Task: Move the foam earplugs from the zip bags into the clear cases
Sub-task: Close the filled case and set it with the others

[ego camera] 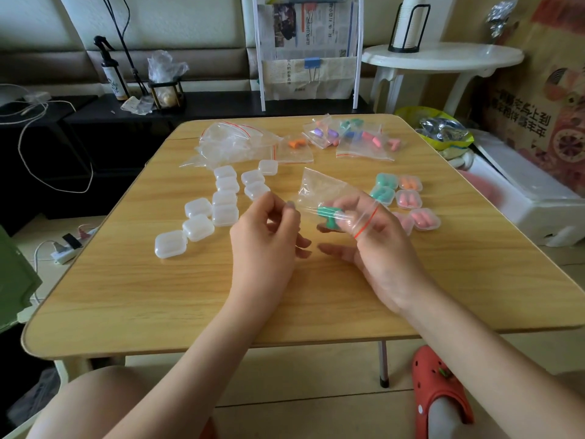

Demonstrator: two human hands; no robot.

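Observation:
My right hand [376,248] has its fingers inside a clear zip bag [323,191] with a red seal line and pinches green foam earplugs [329,217] there. My left hand [269,239] is beside it with thumb and forefinger pinched on the bag's left edge. Several empty clear cases [221,204] lie to the left on the wooden table [221,296]. Cases filled with green, orange and pink earplugs [408,198] sit to the right. Bags with coloured earplugs [354,137] lie at the table's far side.
A heap of empty zip bags [231,144] lies at the far left of the table, and one bag with orange earplugs [296,145] beside it. A white round side table [443,58] and a white foam box [531,198] stand to the right. A red clog [440,391] is under the table edge.

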